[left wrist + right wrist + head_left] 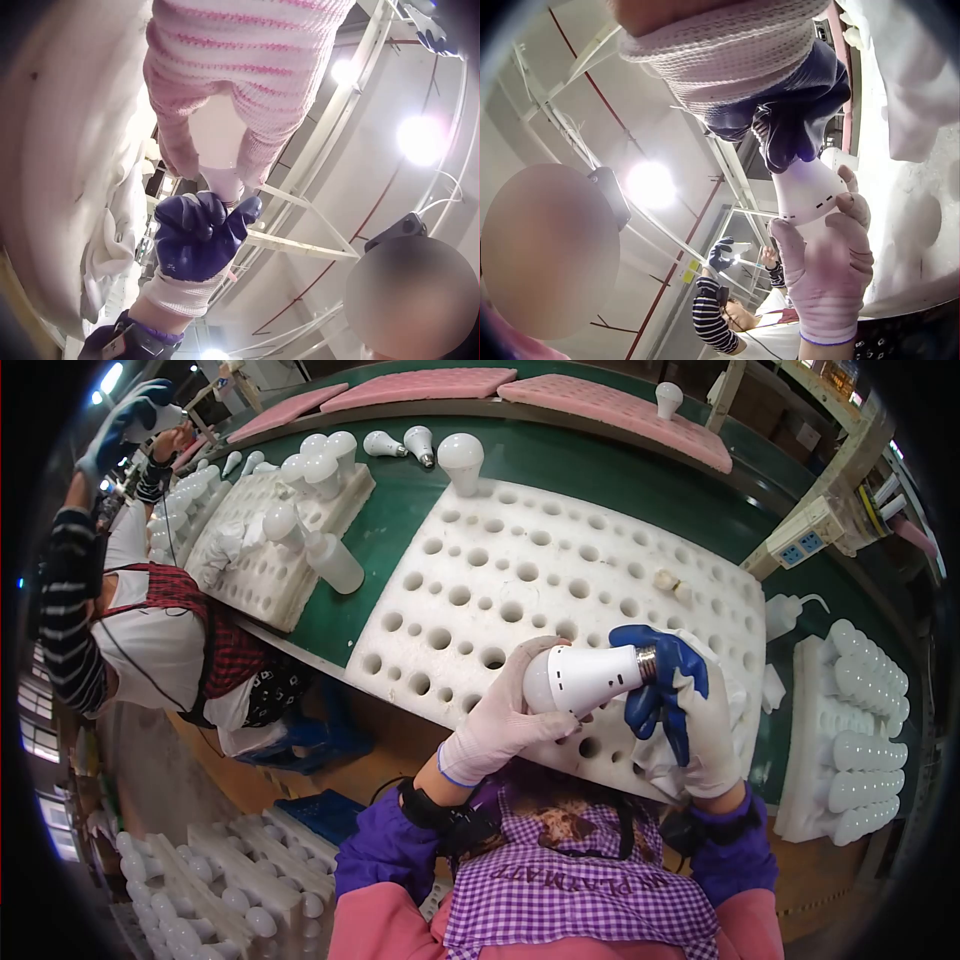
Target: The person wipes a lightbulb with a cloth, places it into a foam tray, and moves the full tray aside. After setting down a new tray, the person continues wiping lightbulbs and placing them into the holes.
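Bulb is being held above the foam tray near its front edge, dome being gripped by left hand, screw base being pinched by right hand (blue-coated glove). Likely risk: if a grip is loosened, the bulb gets dropped and cracked.

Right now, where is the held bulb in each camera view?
Head: bulb centre-right, between left hand and right hand.
Left wrist: bulb top centre, inside the left hand's fingers.
Right wrist: bulb centre-right.
Shared landmark: blue-gloved right hand on the bulb's base.
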The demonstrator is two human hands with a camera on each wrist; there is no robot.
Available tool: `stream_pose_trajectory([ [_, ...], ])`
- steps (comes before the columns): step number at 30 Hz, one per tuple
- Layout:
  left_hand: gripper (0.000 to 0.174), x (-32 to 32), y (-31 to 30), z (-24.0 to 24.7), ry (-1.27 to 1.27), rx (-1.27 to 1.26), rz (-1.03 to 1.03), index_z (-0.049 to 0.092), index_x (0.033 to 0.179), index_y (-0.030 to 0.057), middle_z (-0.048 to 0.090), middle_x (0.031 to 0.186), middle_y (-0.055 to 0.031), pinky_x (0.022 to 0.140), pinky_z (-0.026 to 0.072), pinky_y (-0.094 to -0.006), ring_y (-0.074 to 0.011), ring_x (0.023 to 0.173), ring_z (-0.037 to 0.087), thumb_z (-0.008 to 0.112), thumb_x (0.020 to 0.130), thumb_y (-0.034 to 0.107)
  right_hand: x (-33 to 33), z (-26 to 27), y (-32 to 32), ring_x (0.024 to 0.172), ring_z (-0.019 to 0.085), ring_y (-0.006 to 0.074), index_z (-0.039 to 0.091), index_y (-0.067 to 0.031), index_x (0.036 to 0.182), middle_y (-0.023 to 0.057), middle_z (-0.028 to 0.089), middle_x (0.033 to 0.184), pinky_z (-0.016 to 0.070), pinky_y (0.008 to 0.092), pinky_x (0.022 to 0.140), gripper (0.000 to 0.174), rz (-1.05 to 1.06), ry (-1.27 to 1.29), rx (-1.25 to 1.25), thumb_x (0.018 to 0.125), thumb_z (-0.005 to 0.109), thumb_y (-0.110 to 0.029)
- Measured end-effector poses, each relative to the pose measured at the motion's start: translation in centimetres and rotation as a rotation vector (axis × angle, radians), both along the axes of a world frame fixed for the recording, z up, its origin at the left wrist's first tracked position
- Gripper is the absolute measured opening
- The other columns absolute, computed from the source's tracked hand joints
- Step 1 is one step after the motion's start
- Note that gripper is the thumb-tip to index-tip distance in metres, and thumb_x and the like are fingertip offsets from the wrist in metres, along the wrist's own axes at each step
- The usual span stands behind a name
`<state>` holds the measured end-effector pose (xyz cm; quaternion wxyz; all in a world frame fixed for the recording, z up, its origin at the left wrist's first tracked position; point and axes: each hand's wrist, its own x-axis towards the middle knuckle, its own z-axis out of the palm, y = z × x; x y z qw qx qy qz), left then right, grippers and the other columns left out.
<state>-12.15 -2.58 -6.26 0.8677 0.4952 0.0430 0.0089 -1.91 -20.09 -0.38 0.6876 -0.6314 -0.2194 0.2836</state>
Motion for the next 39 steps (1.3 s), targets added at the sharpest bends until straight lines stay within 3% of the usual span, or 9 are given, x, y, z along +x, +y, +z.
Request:
stream_pose_trajectory([
  [11, 0.083, -0.1, -0.5, -0.2, 0.061, -0.047, 0.021, 0.029, 0.135, 0.0045, 0.052, 0.114, -0.015, 0.076, 0.0533, -0.0329, -0.0232, 0.09, 0.063, 0.078, 0.07, 0.018, 0.4, -0.5, 0.4, 0.055, 0.055, 0.0076, 0.06, 0.0004, 0.113, 0.0058, 0.06, 0.072, 0.0417, 0.0193, 0.046, 0.037, -0.026, 0.08, -0.047, 0.095, 0.05, -0.031],
  [17, 0.078, -0.1, -0.7, 0.0, -0.001, 0.394, 0.176, 0.03, 0.133, 0.0033, 0.054, 0.11, -0.0151, 0.072, 0.0546, -0.0315, -0.0211, 0.087, 0.063, 0.076, 0.071, 0.014, 1.8, 0.2, -0.3, 0.061, 0.057, 0.0095, 0.06, 0.0002, 0.114, 0.0064, 0.061, 0.076, 0.0449, 0.0214, 0.052, 0.033, 0.069, 0.097, -0.096, 0.091, 0.056, -0.023],
  [20, 0.069, -0.3, -0.3, 0.6, 0.186, 0.134, 0.173, 0.033, 0.131, 0.0019, 0.051, 0.108, -0.0123, 0.071, 0.0529, -0.0254, -0.0146, 0.086, 0.059, 0.072, 0.075, 0.009, 5.7, 0.0, -1.8, 0.085, 0.061, 0.0231, 0.059, 0.0, 0.115, 0.0126, 0.062, 0.094, 0.0476, 0.0292, 0.079, 0.038, -0.379, -0.715, -0.356, 0.079, 0.064, -0.012],
  [21, 0.069, -0.2, -0.2, 0.3, 0.179, 0.13, 0.164, 0.033, 0.131, 0.0019, 0.051, 0.108, -0.0123, 0.071, 0.0529, -0.0254, -0.0146, 0.086, 0.059, 0.072, 0.075, 0.009, 7.4, -0.2, -2.0, 0.093, 0.06, 0.0249, 0.06, -0.0018, 0.113, 0.0153, 0.062, 0.099, 0.0456, 0.0317, 0.084, 0.037, -0.484, -0.653, -0.352, 0.077, 0.064, -0.011],
  [23, 0.066, 0.0, -0.2, -0.3, 0.175, 0.16, 0.176, 0.033, 0.13, 0.0022, 0.052, 0.107, -0.0116, 0.067, 0.0532, -0.0244, -0.0129, 0.084, 0.059, 0.071, 0.075, 0.007, 9.9, -0.3, -1.8, 0.1, 0.059, 0.0249, 0.061, -0.0036, 0.112, 0.0156, 0.061, 0.108, 0.0448, 0.0341, 0.086, 0.037, -0.492, -0.756, -0.388, 0.078, 0.063, -0.018],
  [26, 0.069, 0.2, -0.5, -0.5, 0.162, 0.204, 0.194, 0.03, 0.132, 0.0003, 0.055, 0.104, -0.0142, 0.064, 0.0538, -0.0271, -0.0166, 0.079, 0.061, 0.07, 0.076, 0.01, 12.5, -2.6, -1.6, 0.109, 0.054, 0.0321, 0.06, -0.0041, 0.113, 0.0169, 0.059, 0.116, 0.0427, 0.039, 0.091, 0.043, -0.372, -1.158, -0.866, 0.084, 0.058, -0.035],
  [33, 0.072, 0.2, -0.4, -0.7, 0.169, 0.167, 0.236, 0.029, 0.133, -0.0012, 0.057, 0.102, -0.0172, 0.063, 0.0536, -0.0291, -0.0214, 0.076, 0.063, 0.07, 0.075, 0.013, 15.3, -5.8, -0.7, 0.106, 0.054, 0.034, 0.062, -0.0022, 0.107, 0.0177, 0.059, 0.113, 0.0412, 0.0391, 0.094, 0.037, -0.367, -0.723, -0.611, 0.08, 0.066, -0.027],
  [36, 0.072, 0.3, -0.5, -0.5, 0.187, 0.191, 0.244, 0.029, 0.132, -0.0013, 0.056, 0.102, -0.0173, 0.063, 0.0537, -0.0293, -0.0218, 0.076, 0.063, 0.069, 0.075, 0.012, 14.9, -7.7, -1.1, 0.102, 0.056, 0.0332, 0.062, -0.0017, 0.104, 0.016, 0.061, 0.108, 0.0439, 0.0381, 0.089, 0.035, -0.243, -0.993, -0.668, 0.079, 0.067, -0.025],
  [39, 0.071, 0.3, -0.5, -0.7, 0.178, 0.164, 0.247, 0.028, 0.132, -0.0013, 0.056, 0.102, -0.0173, 0.063, 0.0538, -0.0296, -0.0216, 0.076, 0.063, 0.068, 0.075, 0.01, 13.7, -7.1, -0.8, 0.098, 0.057, 0.0316, 0.063, -0.002, 0.1, 0.0141, 0.061, 0.104, 0.0454, 0.0382, 0.085, 0.031, -0.206, -0.843, -0.646, 0.078, 0.067, -0.023],
])
